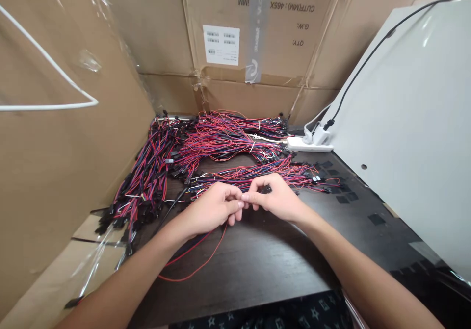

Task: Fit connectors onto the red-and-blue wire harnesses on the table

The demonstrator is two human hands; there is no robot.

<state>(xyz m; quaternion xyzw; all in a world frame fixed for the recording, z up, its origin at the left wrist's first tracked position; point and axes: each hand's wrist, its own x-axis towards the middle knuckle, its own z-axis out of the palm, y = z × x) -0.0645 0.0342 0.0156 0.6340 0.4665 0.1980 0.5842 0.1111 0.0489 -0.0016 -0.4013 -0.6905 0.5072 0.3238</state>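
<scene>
My left hand point(220, 205) and my right hand point(274, 196) meet fingertip to fingertip above the dark table, both closed in a pinch. A small black connector point(266, 189) shows between the curled fingers of my right hand. From under my left hand a thin red wire point(210, 259) loops down across the tabletop toward my left forearm. What lies right at the pinched tips is hidden by the fingers. Just behind the hands lies a bundle of red, blue and black wires point(253, 173) with connectors at its ends.
Larger tied wire bundles point(221, 140) fill the back of the table point(250, 255); another heap point(142, 177) runs down the left. A white power strip point(309, 144) with plugs sits back right beside a white panel point(412, 123). Cardboard point(154, 39) walls the back and left.
</scene>
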